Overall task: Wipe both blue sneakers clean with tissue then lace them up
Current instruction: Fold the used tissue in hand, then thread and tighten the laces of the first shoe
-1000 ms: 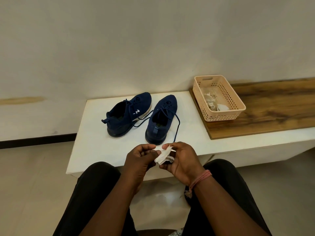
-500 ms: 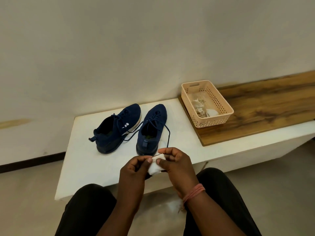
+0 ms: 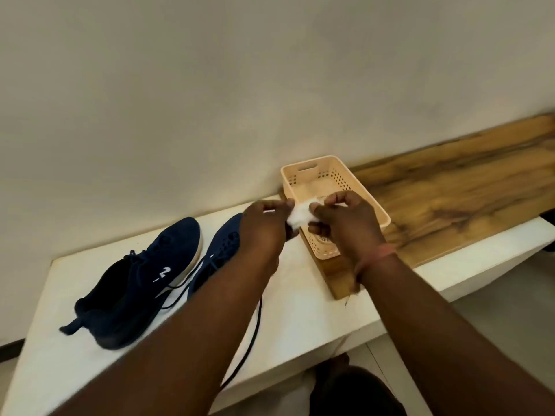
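Hands meet over the near left corner of the beige perforated basket (image 3: 336,175) in the head view, the only one given: the left hand (image 3: 264,226) and the right hand (image 3: 348,220) each pinch one side of a crumpled white tissue (image 3: 300,216) between curled fingers and thumb, and the wad is held in the air between them. Motion blur softens the fingertips, so the exact finger placement is hard to read. The right hand and wrist, which wears a pink thread band (image 3: 380,255), cover most of the basket's inside; whatever lies there cannot be made out. The basket stands on a wooden board (image 3: 468,205) whose far right end runs out of the picture. On the white bench (image 3: 300,310), to the left of the hands, lie two blue sneakers. The left sneaker (image 3: 135,283) shows whole, tipped on its side with a white mark on its flank. The right sneaker (image 3: 222,244) is largely hidden behind the left forearm, with only its toe and part of the upper showing. A dark lace (image 3: 249,340) trails loose across the bench toward the near edge.
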